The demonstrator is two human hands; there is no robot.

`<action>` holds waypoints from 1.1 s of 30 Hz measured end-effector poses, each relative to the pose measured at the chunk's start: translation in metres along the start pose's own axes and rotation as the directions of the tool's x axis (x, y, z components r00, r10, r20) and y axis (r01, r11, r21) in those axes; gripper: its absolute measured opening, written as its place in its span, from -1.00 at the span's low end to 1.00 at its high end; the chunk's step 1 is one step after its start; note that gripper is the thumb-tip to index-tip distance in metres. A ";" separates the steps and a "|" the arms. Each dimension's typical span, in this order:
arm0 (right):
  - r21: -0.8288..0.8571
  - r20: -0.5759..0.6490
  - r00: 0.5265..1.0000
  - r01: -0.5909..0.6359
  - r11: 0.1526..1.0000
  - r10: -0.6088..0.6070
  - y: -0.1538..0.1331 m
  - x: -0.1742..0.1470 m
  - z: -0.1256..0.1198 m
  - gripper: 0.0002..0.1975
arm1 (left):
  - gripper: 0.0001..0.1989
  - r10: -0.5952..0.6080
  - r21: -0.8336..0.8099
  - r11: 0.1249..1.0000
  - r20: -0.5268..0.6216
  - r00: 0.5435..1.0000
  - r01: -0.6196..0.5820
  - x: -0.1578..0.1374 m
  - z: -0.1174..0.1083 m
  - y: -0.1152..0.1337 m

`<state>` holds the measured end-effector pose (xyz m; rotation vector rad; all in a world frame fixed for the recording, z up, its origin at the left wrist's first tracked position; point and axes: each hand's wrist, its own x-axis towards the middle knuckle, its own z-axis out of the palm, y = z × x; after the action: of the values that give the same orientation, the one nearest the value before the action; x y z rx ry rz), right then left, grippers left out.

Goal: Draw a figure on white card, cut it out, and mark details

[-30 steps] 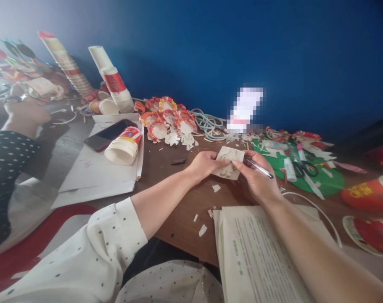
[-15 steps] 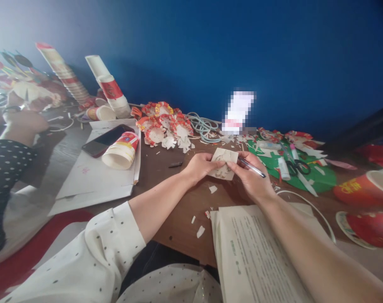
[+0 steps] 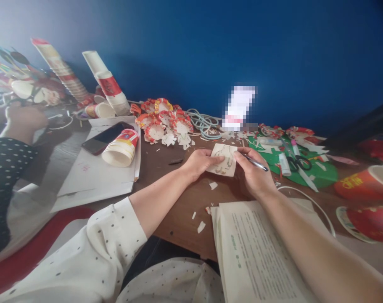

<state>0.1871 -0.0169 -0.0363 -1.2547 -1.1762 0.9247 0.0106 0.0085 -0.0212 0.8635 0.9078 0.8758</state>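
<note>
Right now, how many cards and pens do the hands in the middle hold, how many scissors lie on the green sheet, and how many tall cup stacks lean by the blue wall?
Card: 1
Pen: 1
Scissors: 1
Tall cup stacks: 2
Total: 5

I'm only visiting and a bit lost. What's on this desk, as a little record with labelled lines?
Left fingers: gripping a marked card
Right fingers: holding a pen, thumb at the card's edge
Nearest the wearer: printed pages
Left side: phone on white paper
Right side: scissors over a green sheet
Neighbour: another person's hand, dark dotted sleeve
</note>
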 end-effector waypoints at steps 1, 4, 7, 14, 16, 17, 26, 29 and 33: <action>-0.001 -0.005 1.000 0.000 1.000 0.000 0.000 0.000 0.000 -0.65 | -0.80 -0.004 -0.009 1.000 0.002 1.000 0.004 0.000 0.000 0.000; 0.043 0.011 1.000 -0.023 0.999 0.023 -0.003 0.000 0.001 -0.61 | -0.79 -0.003 -0.020 1.000 -0.001 1.000 0.003 0.000 0.000 0.001; 0.076 0.015 0.999 -0.048 0.996 0.047 -0.005 -0.001 0.002 -0.57 | -0.79 0.002 -0.039 0.999 0.008 1.000 -0.002 0.001 -0.002 -0.001; 0.257 0.106 0.994 -0.065 0.964 0.039 -0.003 0.000 0.002 -0.63 | -0.84 -0.021 -0.136 0.990 0.094 0.995 0.034 0.003 -0.003 -0.001; 0.299 0.168 0.985 -0.096 0.949 0.047 -0.005 0.000 0.001 -0.66 | -0.86 -0.030 -0.169 0.984 0.127 0.991 0.052 0.002 -0.003 0.001; 0.319 0.202 0.978 -0.117 0.941 0.053 -0.006 0.000 0.001 -0.67 | -0.88 -0.034 -0.183 0.981 0.141 0.989 0.060 0.001 -0.002 0.001; 0.365 0.338 0.934 -0.242 0.899 0.114 -0.012 -0.001 0.003 -0.64 | -0.90 -0.090 -0.229 0.962 0.241 0.966 0.146 0.000 -0.004 0.002; 0.349 0.314 0.945 -0.207 0.914 0.094 -0.011 -0.001 0.003 -0.65 | -0.88 -0.095 -0.210 0.966 0.249 0.964 0.149 0.000 -0.004 0.002; 0.309 0.253 0.966 -0.133 0.942 0.053 -0.010 0.000 0.002 -0.67 | -0.85 -0.046 -0.183 0.979 0.208 0.977 0.085 0.002 -0.004 0.000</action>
<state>0.1842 -0.0174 -0.0266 -0.9557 -1.1006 1.3148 0.0079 0.0114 -0.0232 0.7372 0.6592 0.7877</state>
